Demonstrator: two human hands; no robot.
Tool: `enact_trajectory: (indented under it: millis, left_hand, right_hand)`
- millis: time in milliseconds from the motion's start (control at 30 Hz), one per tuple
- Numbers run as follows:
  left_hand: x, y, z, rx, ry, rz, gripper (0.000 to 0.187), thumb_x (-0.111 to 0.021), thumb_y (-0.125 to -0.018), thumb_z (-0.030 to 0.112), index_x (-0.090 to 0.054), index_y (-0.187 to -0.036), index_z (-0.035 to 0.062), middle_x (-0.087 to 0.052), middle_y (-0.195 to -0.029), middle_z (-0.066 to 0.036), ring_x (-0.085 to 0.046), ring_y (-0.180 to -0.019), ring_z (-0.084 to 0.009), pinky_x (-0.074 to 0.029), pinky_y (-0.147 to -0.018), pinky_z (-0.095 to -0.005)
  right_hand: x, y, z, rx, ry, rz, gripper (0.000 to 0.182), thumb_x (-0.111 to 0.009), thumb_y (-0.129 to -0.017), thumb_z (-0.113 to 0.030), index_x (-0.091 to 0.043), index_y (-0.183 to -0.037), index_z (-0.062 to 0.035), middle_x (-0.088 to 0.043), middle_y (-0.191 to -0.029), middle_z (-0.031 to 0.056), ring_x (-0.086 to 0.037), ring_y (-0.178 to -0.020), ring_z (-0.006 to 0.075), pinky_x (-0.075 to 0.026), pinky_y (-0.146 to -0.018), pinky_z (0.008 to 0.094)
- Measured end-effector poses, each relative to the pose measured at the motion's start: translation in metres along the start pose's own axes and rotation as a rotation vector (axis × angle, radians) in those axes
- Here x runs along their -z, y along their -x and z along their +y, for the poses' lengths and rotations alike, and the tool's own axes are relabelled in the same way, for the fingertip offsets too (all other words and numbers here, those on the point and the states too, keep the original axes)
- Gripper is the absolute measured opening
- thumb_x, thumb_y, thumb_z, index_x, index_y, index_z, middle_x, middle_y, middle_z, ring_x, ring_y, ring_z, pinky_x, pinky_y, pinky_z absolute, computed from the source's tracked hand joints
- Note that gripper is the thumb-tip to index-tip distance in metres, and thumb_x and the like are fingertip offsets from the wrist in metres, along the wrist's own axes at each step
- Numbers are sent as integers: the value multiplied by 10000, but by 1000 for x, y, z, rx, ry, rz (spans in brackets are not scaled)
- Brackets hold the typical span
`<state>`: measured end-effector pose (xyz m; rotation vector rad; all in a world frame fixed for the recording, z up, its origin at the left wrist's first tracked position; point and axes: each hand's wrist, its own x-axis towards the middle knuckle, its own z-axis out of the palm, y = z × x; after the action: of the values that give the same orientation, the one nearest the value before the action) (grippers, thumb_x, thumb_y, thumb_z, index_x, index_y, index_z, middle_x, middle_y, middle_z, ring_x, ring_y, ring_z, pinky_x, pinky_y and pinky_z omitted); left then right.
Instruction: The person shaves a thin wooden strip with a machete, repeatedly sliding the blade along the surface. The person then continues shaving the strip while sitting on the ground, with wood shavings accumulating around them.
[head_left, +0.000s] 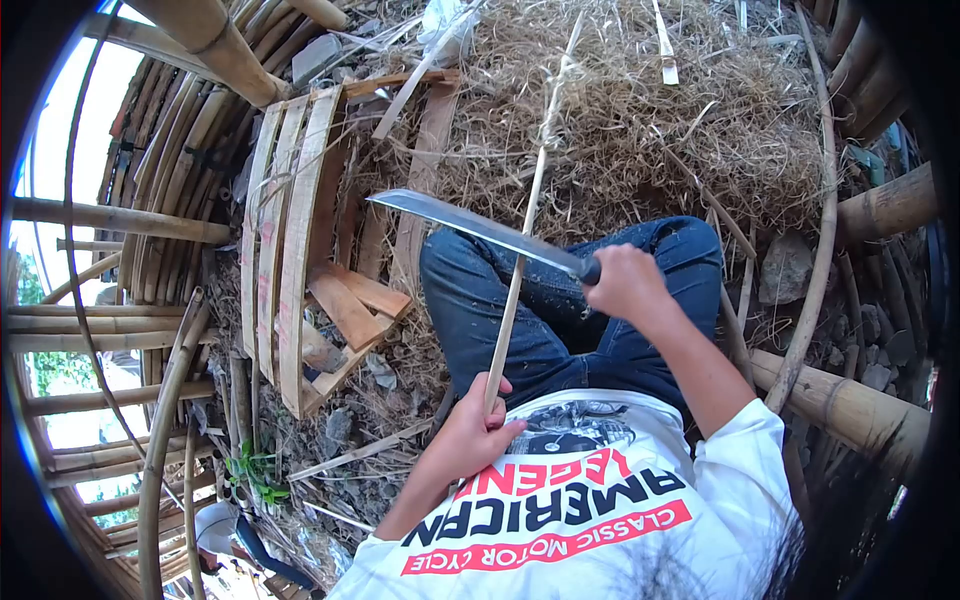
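My left hand (pixel 474 432) is closed around the near end of a long, thin bamboo strip (pixel 534 190), close to my shirt. The strip runs away from me between my legs and over the pile of shavings, with a frayed patch partway along. In my right hand (pixel 626 282) is the dark handle of a machete (pixel 470 222), its long blade pointing left. The blade crosses over the strip above my lap, its edge right at the strip in this view.
A wooden slatted crate (pixel 290 250) stands to my left. Curly bamboo shavings (pixel 640 120) cover the ground ahead. Thick bamboo poles (pixel 850 410) lie at right, and a bamboo railing (pixel 110 320) borders the left. Stones (pixel 786 268) lie by my right knee. Part of another person (pixel 216 528) shows at lower left.
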<state>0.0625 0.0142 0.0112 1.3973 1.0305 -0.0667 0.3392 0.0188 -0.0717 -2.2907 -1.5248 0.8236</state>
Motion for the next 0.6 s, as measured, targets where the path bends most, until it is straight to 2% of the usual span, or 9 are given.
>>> enact_trajectory:
  millis: [167,300,367,467,600]
  left_hand:
    - [3,-3,1,-9,-72,-24,392,-677,-843,5,-421,-1137,41,-328,-677,59,-323,-608,-47,-292,-554,-218]
    - [7,6,5,-9,-89,-19,405,-682,-837,10,-412,-1138,31,-334,-666,49,-333,-596,-58,-306,-547,-232]
    - [6,7,5,-31,-89,-32,408,-687,-836,22,-408,-1133,22,-342,-655,36,-343,-583,-69,-319,-538,-248]
    - [5,-1,5,11,-65,-29,416,-684,-829,-3,-417,-1144,42,-331,-675,62,-341,-616,-45,-319,-558,-229]
    - [2,-3,5,21,-71,-56,406,-684,-829,-5,-417,-1130,47,-344,-672,60,-352,-616,-45,-325,-559,-230]
  right_hand:
    - [-11,30,-31,133,51,-4,255,-706,-681,-287,-690,-781,-53,-680,-749,194,-686,-757,364,-553,-730,447]
    - [-6,0,-5,83,123,54,252,-721,-679,-280,-697,-796,-58,-694,-797,184,-695,-782,338,-555,-735,427]
    - [-2,-13,8,15,40,79,251,-719,-684,-275,-696,-795,-50,-694,-795,182,-696,-784,337,-556,-740,425]
    - [-15,-12,1,24,24,116,247,-712,-689,-269,-692,-786,-42,-689,-777,186,-695,-769,343,-556,-741,428]
    - [-19,21,-28,151,-20,75,226,-689,-699,-252,-686,-803,-52,-682,-746,182,-690,-716,346,-556,-709,428]
